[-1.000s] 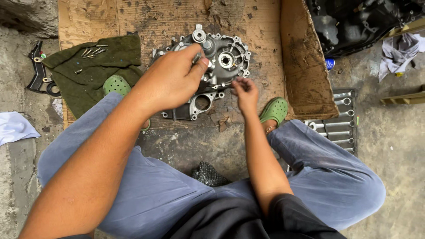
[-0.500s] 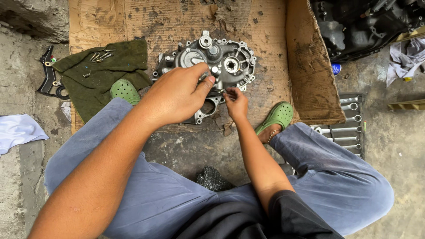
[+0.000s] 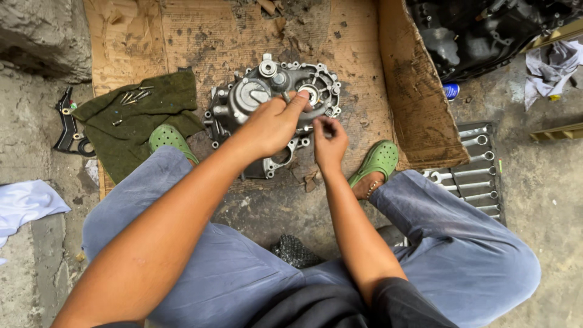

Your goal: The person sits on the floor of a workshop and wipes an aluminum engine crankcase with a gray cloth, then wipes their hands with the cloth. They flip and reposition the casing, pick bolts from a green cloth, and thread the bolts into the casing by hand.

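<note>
- Engine cover (image 3: 267, 97), a grey cast-metal casing with round bores and bolt holes around its rim, lies flat on a stained sheet of cardboard (image 3: 200, 36) on the floor, directly under and just ahead of both hands.
- Left hand (image 3: 273, 124) rests on top of the casing, palm down, fingers spread loosely and stretched forward; the index fingertip touches the metal near a round bearing bore (image 3: 311, 92).
- Right hand (image 3: 330, 143) hovers just to the right of the left hand, at the casing's right edge. Its fingertips are pressed together as if pinching something small, but whatever is between them is too small to make out.
- Both forearms reach down from the bottom of the view, between knees in blue-grey trousers (image 3: 461, 243).
- Green clogs sit on either side of the hands: one (image 3: 170, 138) to the left of the left hand, one (image 3: 379, 161) just right of the right hand.
- Left of the left hand, a dark green cloth (image 3: 139, 115) is spread on the cardboard, with several loose bolts (image 3: 135, 95) lying on it.
- Further left, a black metal bracket (image 3: 68, 124) and a white rag (image 3: 27, 203) lie on the concrete floor.
- Right of the right hand, past the folded-up cardboard flap (image 3: 419, 97), a tray of silver spanners (image 3: 477, 164) rests on the floor.
- Far beyond the right hand, at the upper right, sits a dark engine block (image 3: 480, 33).
</note>
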